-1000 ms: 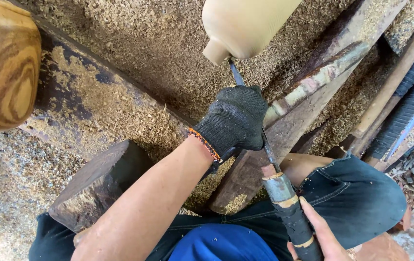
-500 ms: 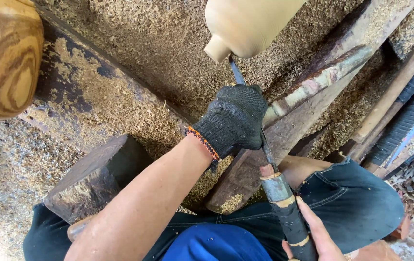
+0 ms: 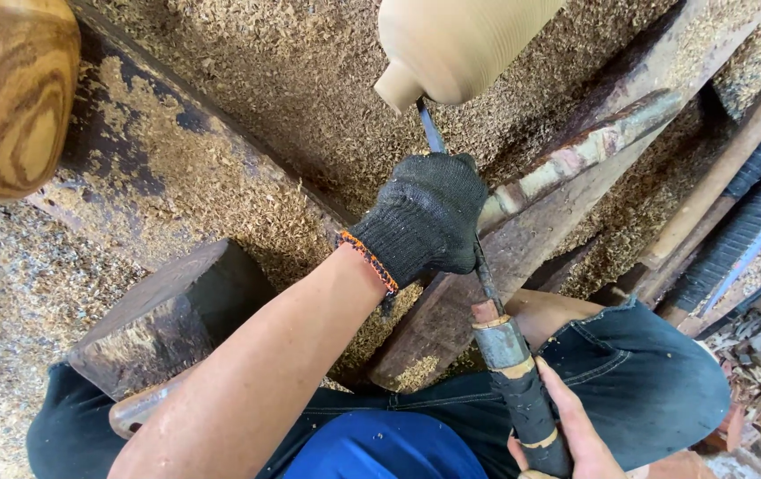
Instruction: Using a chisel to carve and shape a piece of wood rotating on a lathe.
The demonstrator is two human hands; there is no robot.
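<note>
- A long rusty wooden beam [image 3: 567, 168] slants across, dusted with shavings; the gloved left hand [image 3: 425, 222] rests on it.
- The sawdust-covered ground [image 3: 291, 80] carries a dark wood block [image 3: 167, 310].
- Planks [image 3: 726, 160] lie at right.

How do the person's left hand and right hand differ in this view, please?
The left hand wears a dark knit glove; the right hand is bare. The left hand grips the chisel on its metal shaft near the pale turned wood; the right hand holds the wrapped handle, low by the lap. Both grip the same chisel.
</note>
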